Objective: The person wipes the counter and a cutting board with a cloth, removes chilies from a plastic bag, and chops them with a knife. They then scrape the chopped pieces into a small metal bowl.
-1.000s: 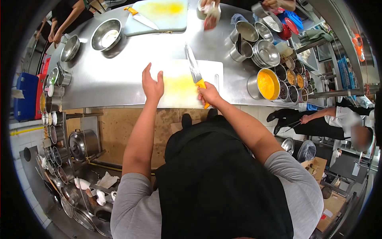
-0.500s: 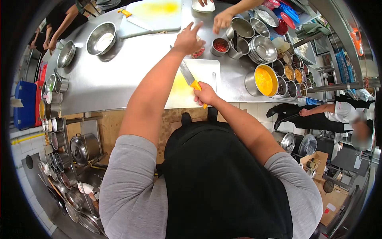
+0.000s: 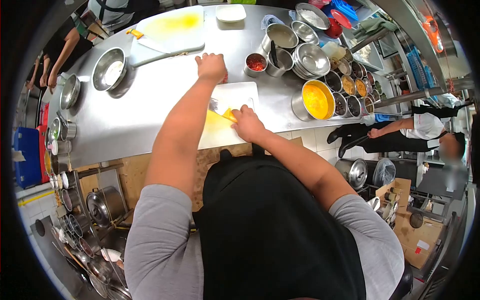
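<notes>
My right hand (image 3: 248, 125) grips the yellow handle of a knife (image 3: 228, 115) over the near white cutting board (image 3: 242, 91), which has a yellow stain. The blade is blurred and partly hidden behind my left forearm. Just past the board's far edge, my left hand (image 3: 211, 68) is closed with curled fingers on something I cannot make out. A bit of red shows beside its palm. To the right of that hand stands a small metal pot of chopped red food (image 3: 255, 62).
A second board (image 3: 172, 25) with another knife (image 3: 150, 43), a metal bowl (image 3: 109, 70) and a white dish (image 3: 230, 13) lie farther off. Pots, stacked bowls (image 3: 312, 59) and a pot of yellow liquid (image 3: 316, 100) crowd the right. People stand left and right.
The left hand's spread fingers have curled in. The knife has turned left and lies lower across the board. Another person's hands have left the far edge. The whole view has shifted.
</notes>
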### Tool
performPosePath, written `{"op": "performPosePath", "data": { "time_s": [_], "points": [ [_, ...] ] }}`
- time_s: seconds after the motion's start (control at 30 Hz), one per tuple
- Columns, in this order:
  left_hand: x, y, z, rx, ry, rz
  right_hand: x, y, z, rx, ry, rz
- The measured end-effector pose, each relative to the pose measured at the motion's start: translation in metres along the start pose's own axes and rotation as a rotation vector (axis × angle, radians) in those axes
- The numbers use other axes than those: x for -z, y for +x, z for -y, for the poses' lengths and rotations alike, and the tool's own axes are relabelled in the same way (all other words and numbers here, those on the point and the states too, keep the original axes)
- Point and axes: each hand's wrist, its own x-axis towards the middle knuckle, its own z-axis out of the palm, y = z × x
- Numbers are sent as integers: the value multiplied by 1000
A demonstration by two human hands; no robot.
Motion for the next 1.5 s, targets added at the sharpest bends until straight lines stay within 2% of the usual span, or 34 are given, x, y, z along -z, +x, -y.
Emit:
{"op": "performPosePath", "data": {
  "time_s": [0.07, 0.13, 0.2, 0.23, 0.27, 0.3, 0.33, 0.37, 0.4, 0.43, 0.47, 0.53, 0.57, 0.6, 0.7, 0.73, 0.77, 0.8, 0.83, 0.87, 0.9, 0.97, 1.0, 1.07, 1.1, 1.13, 1.2, 1.23, 1.27, 1.33, 1.37, 1.4, 1.47, 1.5],
  "points": [
    [11, -1, 10, 40, -34, -44, 9, -10, -9, 47, -31, -48],
    [0, -4, 26, 58, -105, -102, 32, -38, -30, 9, 135, -169],
    [-6, -6, 37, 74, -179, -163, 47, -88, -81, 0, 170, -218],
    [-3, -10, 41, 128, -183, -50, 57, -118, -106, -87, 225, -211],
    [1, -15, 43, 184, -184, 62, 65, -151, -140, -141, 143, -215],
    [12, -21, 43, 217, -151, 217, 77, -186, -171, -288, 145, -190],
    [9, -26, 41, 213, -154, 214, 93, -224, -206, -461, 203, -187],
    [5, -29, 40, 211, -87, 117, 108, -261, -255, -612, 107, -200],
    [-1, -29, 40, 206, -19, 20, 125, -305, -329, -675, -27, -206],
    [-10, -20, 41, 157, -41, -45, 162, -361, -387, -617, -59, -391],
    [-16, -13, 35, 149, -42, -45, 220, -389, -359, -805, -323, -553],
    [-22, -4, 25, -237, -286, -226, 309, -446, -346, -1346, -574, -870],
    [-10, -6, 7, -297, -300, -206, 324, -461, -346, -1352, -574, -872],
    [-13, -1, -9, -320, -321, -194, 333, -472, -346, -1373, -208, -679],
    [-24, -2, -58, -195, -366, -101, 340, -495, -344, -1216, 851, -38],
    [-27, -8, -67, -107, -353, -31, 321, -453, -298, -1159, 971, 270],
    [-35, -5, -70, -76, -315, 99, 291, -430, -308, -1048, 949, 515],
    [-35, -7, -70, -65, -344, 163, 233, -417, -337, -952, 750, 652],
    [-46, -11, -68, -91, -326, 95, 192, -393, -314, -439, 279, 678],
    [-54, -13, -65, -119, -308, 27, 155, -374, -287, -717, 497, 567],
    [-53, -15, -62, -107, -301, 23, 158, -347, -236, -477, 425, 570],
    [-49, -18, -51, -166, -383, -101, 132, -323, -200, -568, 581, 583],
    [-41, -22, -42, -147, -373, -103, 121, -323, -199, -549, 578, 596],
    [-14, -26, -28, 83, -252, -122, 100, -320, -202, -423, 621, 622],
    [-17, -25, -15, 205, -135, -148, 99, -317, -202, -503, 685, 654],
    [-21, -30, -1, 213, -126, -147, 102, -310, -199, -493, 688, 662],
    [-29, -39, 30, 423, -92, -66, 113, -277, -200, -419, 307, 564],
    [-36, -38, 53, 393, -221, 29, 117, -253, -195, -314, 198, 399],
    [-37, -37, 66, 404, -219, 32, 118, -224, -184, -211, 92, 234],
    [-40, -37, 85, 367, -417, -135, 132, -157, -133, -163, 275, 38],
    [-43, -38, 93, 281, -525, -300, 135, -127, -107, -111, 321, -2],
    [-40, -46, 99, 299, -520, -303, 135, -100, -81, -56, 368, -41],
    [-16, -61, 105, 277, -954, -224, 126, -52, -37, 73, 415, -63],
    [11, -92, 92, 349, -1229, -195, 125, -37, -9, 94, 449, -48]
  ]
}}
